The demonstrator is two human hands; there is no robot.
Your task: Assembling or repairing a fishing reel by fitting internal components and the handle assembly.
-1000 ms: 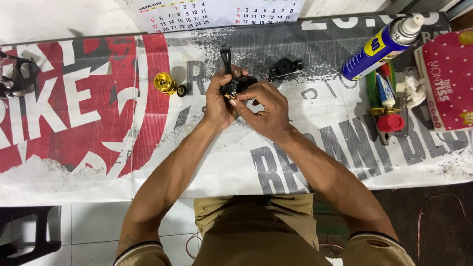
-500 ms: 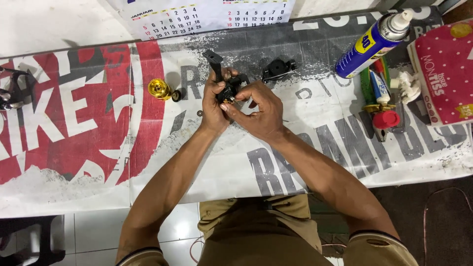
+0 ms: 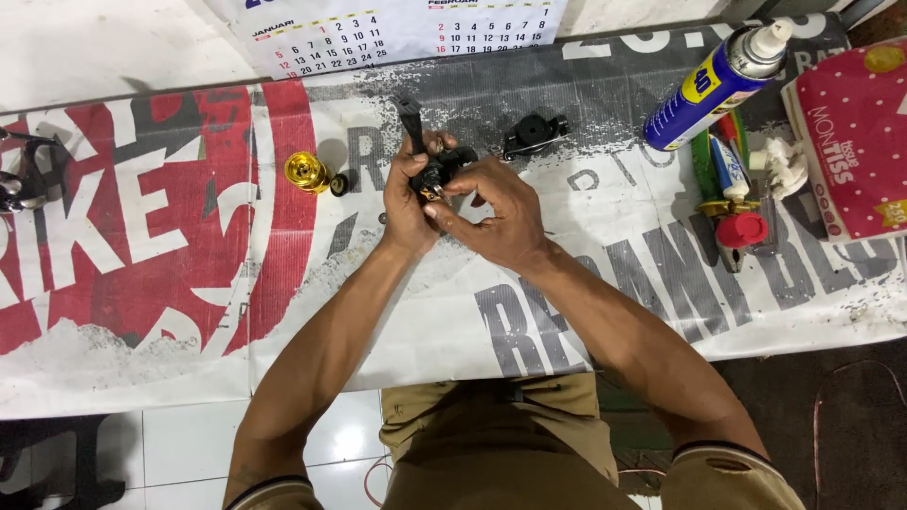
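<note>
Above the middle of the bench my left hand (image 3: 408, 203) grips a black fishing-reel body (image 3: 436, 170) whose stem sticks up and away from me. My right hand (image 3: 496, 212) comes in from the right, its fingertips pinching at a small part on the lower front of the reel body. A gold spool (image 3: 307, 173) with a small black knob beside it lies on the banner just left of my hands. A separate black reel part (image 3: 532, 134) lies just beyond my right hand.
A printed red, white and grey banner (image 3: 142, 246) covers the bench. At the right stand a blue and yellow spray can (image 3: 713, 85), a small red-capped bottle (image 3: 740, 229), green-handled tools (image 3: 704, 165) and a red tissue pack (image 3: 846, 142). A calendar sheet (image 3: 397, 28) lies at the back. Another reel (image 3: 19, 179) sits far left.
The view has shifted a little. Both hands stay on the reel body, which has turned slightly in my grip, and my right fingers have moved across its front.
</note>
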